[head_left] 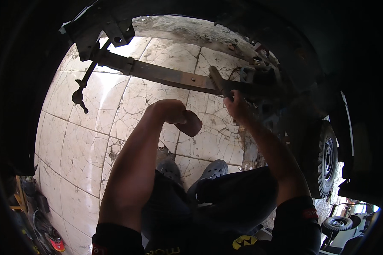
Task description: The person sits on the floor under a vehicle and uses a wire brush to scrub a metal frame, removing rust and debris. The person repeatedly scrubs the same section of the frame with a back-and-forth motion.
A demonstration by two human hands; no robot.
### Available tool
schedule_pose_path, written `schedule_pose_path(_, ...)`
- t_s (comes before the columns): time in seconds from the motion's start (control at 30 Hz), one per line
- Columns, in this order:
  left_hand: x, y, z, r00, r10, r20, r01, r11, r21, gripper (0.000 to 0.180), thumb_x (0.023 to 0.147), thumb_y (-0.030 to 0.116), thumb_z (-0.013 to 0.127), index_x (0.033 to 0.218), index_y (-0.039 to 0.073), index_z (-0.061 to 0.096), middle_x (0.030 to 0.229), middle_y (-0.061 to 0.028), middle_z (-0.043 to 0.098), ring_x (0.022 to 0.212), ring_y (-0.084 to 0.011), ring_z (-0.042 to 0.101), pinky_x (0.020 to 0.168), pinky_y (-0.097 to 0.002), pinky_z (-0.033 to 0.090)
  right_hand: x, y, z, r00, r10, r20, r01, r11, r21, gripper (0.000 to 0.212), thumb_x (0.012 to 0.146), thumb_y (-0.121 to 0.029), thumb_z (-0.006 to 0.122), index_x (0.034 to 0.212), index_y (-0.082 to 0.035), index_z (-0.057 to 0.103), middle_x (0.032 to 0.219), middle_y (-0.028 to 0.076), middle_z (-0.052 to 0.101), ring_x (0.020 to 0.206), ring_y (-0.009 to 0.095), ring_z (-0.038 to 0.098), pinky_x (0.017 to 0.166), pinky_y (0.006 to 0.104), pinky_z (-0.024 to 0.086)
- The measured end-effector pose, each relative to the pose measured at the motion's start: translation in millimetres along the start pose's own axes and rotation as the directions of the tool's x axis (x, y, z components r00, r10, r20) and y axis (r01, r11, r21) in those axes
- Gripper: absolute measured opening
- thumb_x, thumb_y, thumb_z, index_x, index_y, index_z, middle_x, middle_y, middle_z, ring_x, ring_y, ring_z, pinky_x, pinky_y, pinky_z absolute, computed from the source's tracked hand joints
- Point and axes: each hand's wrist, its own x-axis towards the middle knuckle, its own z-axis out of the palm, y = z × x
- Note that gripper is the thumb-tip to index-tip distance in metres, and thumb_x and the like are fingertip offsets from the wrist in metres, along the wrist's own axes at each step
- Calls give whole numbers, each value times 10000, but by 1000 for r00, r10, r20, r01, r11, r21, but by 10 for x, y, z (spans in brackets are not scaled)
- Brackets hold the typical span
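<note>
My right hand (237, 106) is closed round the handle of a narrow brush (217, 79), which looks like a wire brush. Its bristle end points up and away, lying over or against a long metal leaf spring (170, 75) that crosses in front of me. Closer to me, my left hand (171, 111) is bent at the wrist and closed on a reddish-brown curved piece (190, 124), perhaps sandpaper; its exact kind cannot be made out. That hand hangs below the spring, apart from it. The left fingers are partly hidden.
A dark rod with a ball joint (77, 97) hangs at the far left below a bracket (118, 34). Dark vehicle parts (259, 76) crowd the right, with a tyre (327, 157) beyond. Cracked pale tiles (83, 144) lie underneath. A red object (56, 243) sits lower left.
</note>
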Motion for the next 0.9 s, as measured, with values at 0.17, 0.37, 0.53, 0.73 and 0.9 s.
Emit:
schedule_pose_path(0.17,-35,-45,-40,1000,0,14,1,998,-66,331,860,293,663,950,-23,708,808,-163,692,739,-261,696,685,-390,540,-40,407,-396,969,-137,-207,89,971,-223,654,951,-249,518,1500,-6,259,1195,358,593,1017,485,630,891,533,507)
schedule_pose_path(0.37,-116,-30,33,1000,-7,-25,4,994,-106,334,861,280,664,1005,-18,708,798,-156,693,738,-256,692,682,-387,540,-268,755,-463,983,-178,40,179,902,-394,701,937,-165,540,1524,31,211,1088,333,635,911,480,647,827,548,520)
schedule_pose_path(0.53,-53,-22,11,1000,14,-18,-15,999,-50,355,865,283,677,1042,-24,702,852,-171,710,801,-274,703,733,-401,545,300,828,-308,970,-219,-108,145,871,-469,698,945,-184,541,1523,33,215,890,304,670,757,464,667,760,559,536)
schedule_pose_path(0.73,-120,-54,-12,999,25,-28,-26,998,-49,354,866,279,676,1039,-29,702,862,-173,713,807,-280,704,748,-395,545,121,618,-248,991,-137,6,115,809,-576,742,947,-220,547,1501,94,168,777,272,664,695,449,665,687,545,544)
schedule_pose_path(0.9,-134,-43,19,1000,-18,11,19,998,-67,359,868,273,682,1067,-25,697,867,-167,714,817,-280,703,754,-391,543,-564,683,-408,947,-285,151,319,767,-556,707,945,-243,537,1474,106,225,803,277,663,630,411,662,606,524,552)
